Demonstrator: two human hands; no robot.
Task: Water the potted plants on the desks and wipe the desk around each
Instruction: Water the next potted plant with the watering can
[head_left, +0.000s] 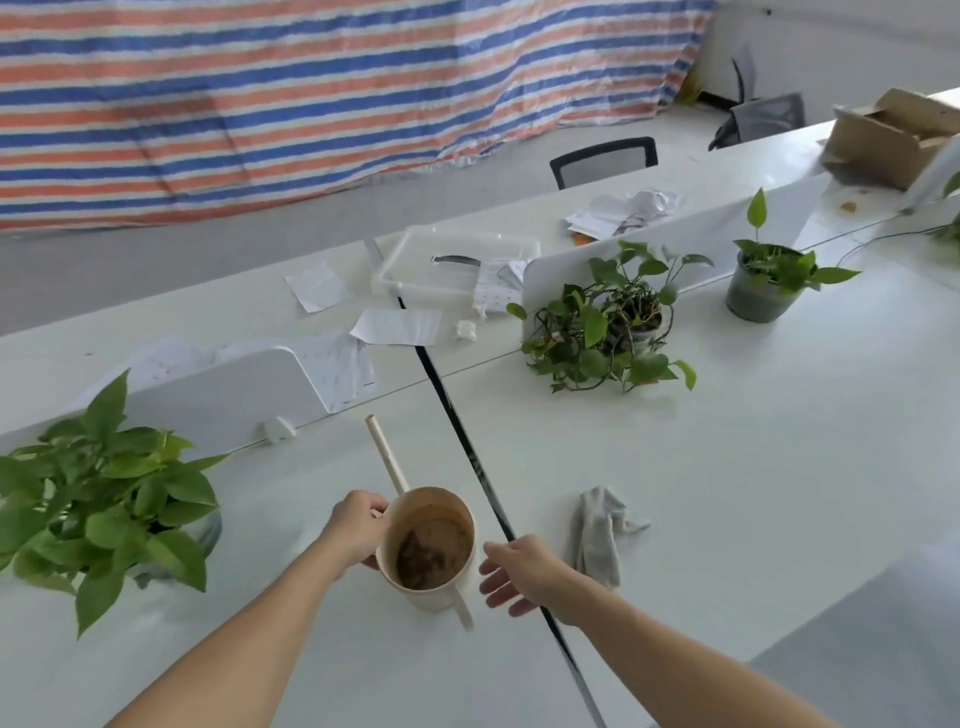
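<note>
Two hands at one vessel.
- The left hand (358, 530): fingers (376, 508) curled over the left rim of the watering can (434, 597), a closed hold.
- The right hand (519, 574): fingers straight and spread, holding nothing. It is just beside the can's right wall and apparently not touching it.
- The watering can: beige and open-topped, standing on the near part of the desk (727, 493) between the two hands. A long thin spout (387, 454) points far-left and a slim handle (464, 610) projects to the near right.
  - Contents: brownish water, part full, so judged moderately heavy and prone to slosh.
  - Wall: looks like rigid plastic, probably smooth.
  - Best hold: the handle for pouring, with the other hand against the wall to steady it. A rim grip alone risks tipping.
- The grey cloth (597, 535): crumpled, soft and light, lying just right of the right hand. Any pinch should lift it.
- Potted plants, three:
  - near-left plant (104, 499), leafy
  - centre plant (608, 322), trailing, farther off
  - far-right plant (769, 275), small
</note>
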